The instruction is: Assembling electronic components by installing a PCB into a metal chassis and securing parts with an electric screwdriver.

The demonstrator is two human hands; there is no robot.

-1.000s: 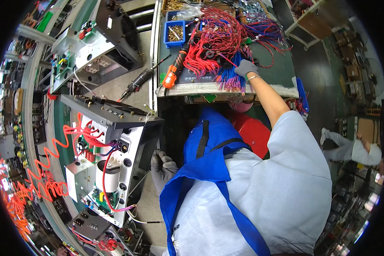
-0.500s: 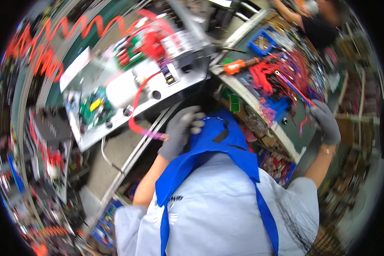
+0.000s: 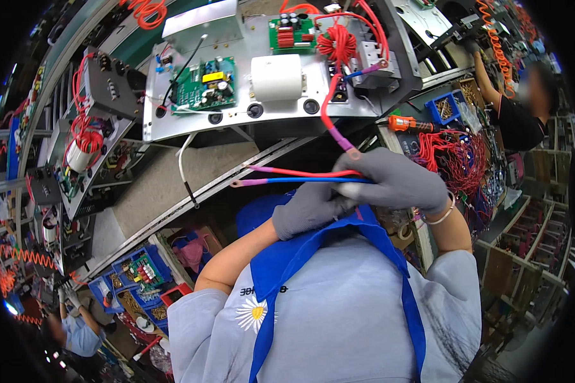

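Observation:
My right hand [image 3: 393, 182], in a grey glove, is closed around a red wire [image 3: 306, 172] and a blue wire [image 3: 300, 180]. Both wires point left and end in purple sleeves with ring lugs. Just below them, my left hand [image 3: 310, 210], gloved too, has curled fingers meeting the right fingertips; what lies between them is hidden. A thick red cable [image 3: 328, 115] hangs from the metal chassis [image 3: 230, 121], its lug by my right knuckles. On the chassis are a green circuit board [image 3: 204, 86], a white cylinder [image 3: 276, 78] and a bundled red coil [image 3: 336, 43].
At the right, a bench holds a pile of red wires [image 3: 457, 163], an orange-handled screwdriver [image 3: 409, 124] and a blue bin [image 3: 442, 108]. Blue parts bins [image 3: 131, 281] stand lower left. Another person [image 3: 524, 108] works at upper right, another [image 3: 80, 332] at lower left. A metal rail [image 3: 236, 169] crosses before me.
My right hand has come from the right bench to the front of my chest, bringing the red and blue wires. My left hand has moved right to meet it. The view has turned.

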